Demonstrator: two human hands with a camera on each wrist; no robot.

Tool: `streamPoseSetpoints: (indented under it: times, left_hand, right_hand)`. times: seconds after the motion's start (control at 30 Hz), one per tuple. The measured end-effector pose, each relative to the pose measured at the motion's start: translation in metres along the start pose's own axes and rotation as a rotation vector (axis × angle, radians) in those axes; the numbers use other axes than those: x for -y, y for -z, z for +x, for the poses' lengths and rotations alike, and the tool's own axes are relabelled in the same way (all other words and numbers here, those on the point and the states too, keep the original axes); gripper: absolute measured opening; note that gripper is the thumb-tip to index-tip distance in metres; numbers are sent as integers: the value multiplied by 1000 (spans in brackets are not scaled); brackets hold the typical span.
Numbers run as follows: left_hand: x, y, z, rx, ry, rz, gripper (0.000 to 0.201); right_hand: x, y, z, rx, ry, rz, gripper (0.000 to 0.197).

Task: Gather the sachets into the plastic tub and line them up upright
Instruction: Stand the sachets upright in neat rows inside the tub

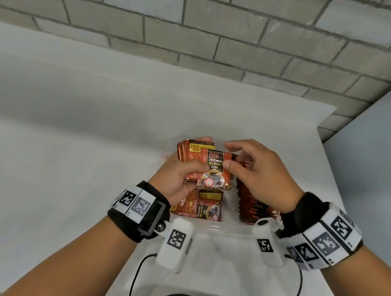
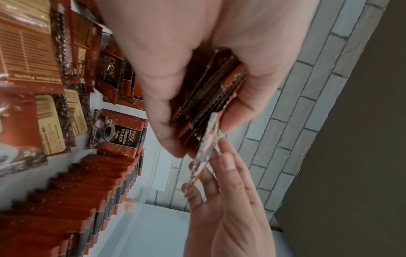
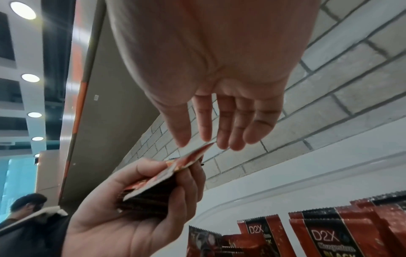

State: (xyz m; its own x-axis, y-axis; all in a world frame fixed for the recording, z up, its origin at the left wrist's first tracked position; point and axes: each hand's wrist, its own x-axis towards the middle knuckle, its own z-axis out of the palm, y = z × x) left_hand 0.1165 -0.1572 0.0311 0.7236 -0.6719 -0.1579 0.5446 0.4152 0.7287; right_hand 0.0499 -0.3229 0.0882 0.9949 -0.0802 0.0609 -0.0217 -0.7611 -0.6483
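Note:
My left hand [image 1: 196, 155] grips a stack of red coffee sachets [image 2: 208, 90] just above the clear plastic tub [image 1: 216, 228]. The top sachet [image 1: 214, 167] shows its "D2X Black Coffee" face and is fanned out toward my right hand [image 1: 229, 156]. That hand pinches the sachet's right edge lightly between thumb and nearly straight fingers [image 3: 228, 128]. Inside the tub, a long row of sachets [image 1: 254, 205] stands upright along the right side. Several loose sachets [image 1: 204, 205] lie flat in the tub's left part, under my left hand.
The tub sits on a white table [image 1: 64, 155] against a grey brick wall [image 1: 205, 25]. The table's right edge [image 1: 345, 207] is close to my right wrist. Black cables [image 1: 135, 276] trail from both wrists. A person [image 3: 26, 207] shows far off in the right wrist view.

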Motion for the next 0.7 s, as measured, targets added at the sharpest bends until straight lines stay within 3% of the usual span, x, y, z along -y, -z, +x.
streamPoseSetpoints:
  times: [0.13, 0.27, 0.37, 0.7]
  left_hand:
    - [-1, -4, -2, 33, -1, 94, 60]
    - [-3, 1, 2, -164, -25, 129, 43]
    - [-4, 9, 5, -261, -17, 104, 26]
    - [-5, 13, 6, -263, -5, 64, 24]
  right_hand:
    - [3, 6, 5, 110, -62, 55, 38]
    - [-5, 22, 16, 156, -93, 2, 15]
    - [-18, 29, 27, 109, -147, -88, 11]
    - [-40, 2, 54, 331, -216, -477, 11]
